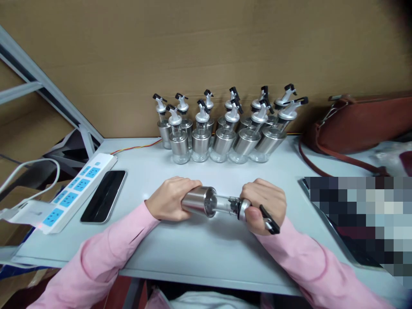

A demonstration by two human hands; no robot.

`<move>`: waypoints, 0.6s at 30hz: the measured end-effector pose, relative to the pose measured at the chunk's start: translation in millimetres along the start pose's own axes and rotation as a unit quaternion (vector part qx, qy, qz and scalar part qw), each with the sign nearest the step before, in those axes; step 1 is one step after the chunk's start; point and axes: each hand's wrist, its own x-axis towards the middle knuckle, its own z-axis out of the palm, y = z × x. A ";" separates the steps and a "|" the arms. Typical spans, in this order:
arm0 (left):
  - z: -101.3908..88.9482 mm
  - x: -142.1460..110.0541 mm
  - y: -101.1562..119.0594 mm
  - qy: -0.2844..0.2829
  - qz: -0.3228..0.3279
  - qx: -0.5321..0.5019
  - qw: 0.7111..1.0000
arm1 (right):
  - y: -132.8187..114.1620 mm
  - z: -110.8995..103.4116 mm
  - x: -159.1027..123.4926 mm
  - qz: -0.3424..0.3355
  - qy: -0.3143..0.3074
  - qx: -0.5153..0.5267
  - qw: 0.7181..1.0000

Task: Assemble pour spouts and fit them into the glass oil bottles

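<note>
The left hand (172, 199) is closed around the lower part of a bottle (197, 201), on its steel sleeve. The right hand (268, 199) is clamped on the pourer head (245, 210) at the other end, and the black lever (270, 221) comes out beside the thumb. The bottle lies sideways between both hands, over the middle of the worktop (199, 253), between its front and back edges; whether it touches the surface, I cannot tell.

Behind the hands, more bottles of the same kind (224, 143) stand upright in two rows near the back edge. A red and yellow wire (138, 147) runs along this edge, to the left of them. Near the left edge lies a white power strip (82, 184), with a white plug (28, 213) at its front end, and just beside it a dark phone (104, 197). A brown bag (363, 124) rests at the back right corner, its strap hanging forward. Along the right edge there is a flat dark object (347, 234), partly hidden by blurred squares.
</note>
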 end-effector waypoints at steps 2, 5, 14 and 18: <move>1.6 -0.5 0.4 0.001 -0.001 -0.031 1.000 | -0.8 2.6 -1.9 0.008 0.019 0.032 0.999; 4.1 -0.5 0.2 0.005 0.001 -0.067 0.998 | -3.5 11.2 -6.2 0.107 0.039 0.166 0.980; 12.4 -5.7 -12.9 0.067 -0.068 -0.168 0.981 | -3.1 16.3 10.8 0.428 -0.118 0.624 0.643; 16.8 -7.5 -21.9 0.121 -0.148 -0.222 0.956 | 8.2 12.3 12.7 0.448 -0.059 0.640 0.621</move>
